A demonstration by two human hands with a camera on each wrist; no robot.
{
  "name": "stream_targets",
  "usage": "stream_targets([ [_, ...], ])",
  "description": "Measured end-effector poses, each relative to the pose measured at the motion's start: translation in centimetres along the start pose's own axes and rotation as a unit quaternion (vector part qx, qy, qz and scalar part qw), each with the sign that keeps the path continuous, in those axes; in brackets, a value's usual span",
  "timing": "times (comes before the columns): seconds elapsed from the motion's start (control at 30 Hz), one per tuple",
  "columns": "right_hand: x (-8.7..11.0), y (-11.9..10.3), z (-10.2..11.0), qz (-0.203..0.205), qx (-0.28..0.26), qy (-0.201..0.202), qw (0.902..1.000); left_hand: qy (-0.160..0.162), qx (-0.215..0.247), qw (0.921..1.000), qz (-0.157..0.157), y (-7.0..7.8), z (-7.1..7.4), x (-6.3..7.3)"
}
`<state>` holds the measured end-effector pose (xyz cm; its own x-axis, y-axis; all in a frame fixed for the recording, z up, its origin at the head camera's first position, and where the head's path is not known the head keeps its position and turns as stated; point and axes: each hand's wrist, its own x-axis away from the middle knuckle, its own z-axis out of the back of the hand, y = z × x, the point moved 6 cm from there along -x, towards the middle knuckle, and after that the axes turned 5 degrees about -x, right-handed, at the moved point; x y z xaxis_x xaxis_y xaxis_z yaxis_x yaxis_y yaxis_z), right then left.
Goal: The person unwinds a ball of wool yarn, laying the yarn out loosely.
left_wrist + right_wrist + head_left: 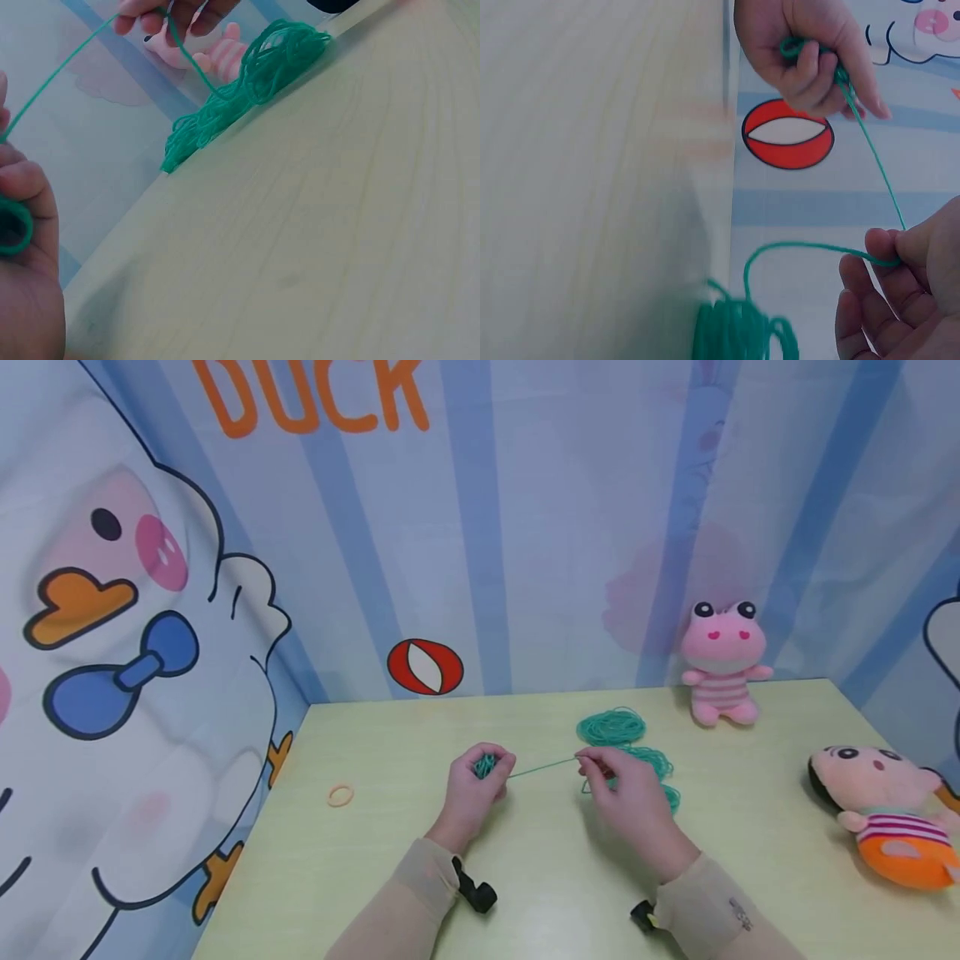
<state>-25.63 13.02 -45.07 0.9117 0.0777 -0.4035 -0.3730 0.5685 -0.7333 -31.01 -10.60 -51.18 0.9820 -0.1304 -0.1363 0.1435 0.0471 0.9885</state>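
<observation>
My left hand (pixel 474 793) grips a small wound ball of green string (pixel 484 766), its fingers curled round it; in the left wrist view the coil of string (pixel 16 225) shows a hollow end. A taut strand (pixel 542 767) runs from it to my right hand (pixel 633 797), which pinches the strand between thumb and forefinger. Past the pinch, the right wrist view shows the slack string (pixel 802 244) curving down to a loose heap. That heap of green string (pixel 613 727) lies on the table behind my right hand, partly covered by it.
An orange ring (pixel 340 795) lies on the table (pixel 390 735) at the left. Toward the back right sits a pink frog plush (pixel 723 664). A doll plush (pixel 892 818) in orange shorts lies at the right edge. A printed curtain (pixel 555 527) hangs behind the table.
</observation>
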Motion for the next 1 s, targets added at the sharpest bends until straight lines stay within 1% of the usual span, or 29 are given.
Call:
stream_targets([
  [0.13,0.5,0.8,1.9,0.009,0.008,0.02,0.9997,0.007,0.023,0.9995,-0.022,0.3,0.2,0.1],
  [0.27,1.0,1.3,3.7,0.016,0.022,0.043,0.9987,0.015,0.028,0.9991,-0.027,0.4,0.3,0.3],
  [0.37,1.3,1.7,5.0,0.01,0.029,0.056,0.998,0.021,0.029,0.999,-0.027,0.4,0.3,0.3],
  [0.5,1.7,2.9,6.4,-0.011,0.043,0.059,0.9972,0.029,0.032,0.9986,-0.03,0.3,0.4,0.2],
  [0.63,2.0,4.3,7.6,-0.04,0.06,0.041,0.9966,0.041,0.032,0.9978,-0.041,0.4,0.6,0.2],
  [0.77,2.3,5.6,8.3,-0.073,0.084,0.01,0.9937,0.055,0.039,0.9965,-0.05,0.5,0.9,0.2],
  [0.9,2.6,6.9,8.8,-0.103,0.105,-0.02,0.989,0.064,0.044,0.9959,-0.046,0.5,1.0,0.1],
  [1.0,2.8,7.8,8.7,-0.121,0.118,-0.057,0.984,0.063,0.048,0.9959,-0.045,0.5,1.0,0.1],
])
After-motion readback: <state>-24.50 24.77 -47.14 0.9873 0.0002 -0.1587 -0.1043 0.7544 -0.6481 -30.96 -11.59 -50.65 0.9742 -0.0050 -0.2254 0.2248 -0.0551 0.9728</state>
